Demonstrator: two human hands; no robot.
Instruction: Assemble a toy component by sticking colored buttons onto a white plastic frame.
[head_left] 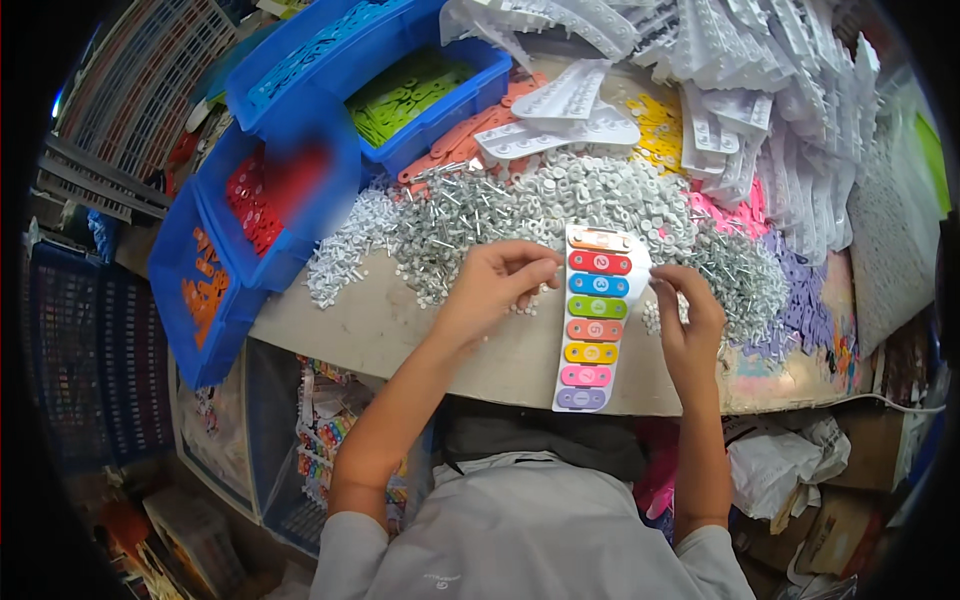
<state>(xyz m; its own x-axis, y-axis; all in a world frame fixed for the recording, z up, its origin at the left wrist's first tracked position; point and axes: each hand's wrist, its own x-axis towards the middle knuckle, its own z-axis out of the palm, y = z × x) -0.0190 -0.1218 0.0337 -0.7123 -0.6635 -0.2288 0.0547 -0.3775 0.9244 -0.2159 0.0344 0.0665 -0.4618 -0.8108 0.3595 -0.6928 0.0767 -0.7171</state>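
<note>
A white plastic strip (613, 338) lies upright on the table before me, bearing a column of several numbered bars in different colours, from orange at the far end to purple at the near edge. My left hand (500, 285) is just left of its upper part, thumb and fingers pinched together; anything small between them is hidden. On the other side, my right hand (690, 315) has its thumb and forefinger curled close at the strip's upper right edge. Whether these fingertips grip the edge or a small part cannot be seen.
Beyond the strip spread heaps of silver pins (455, 225) and white caps (590, 195). Blue bins (440, 120) with coloured pieces stand at the left. White moulded strips (740, 60) pile up far right, near purple pieces (800, 290). The table's curved front edge (480, 395) runs close to me.
</note>
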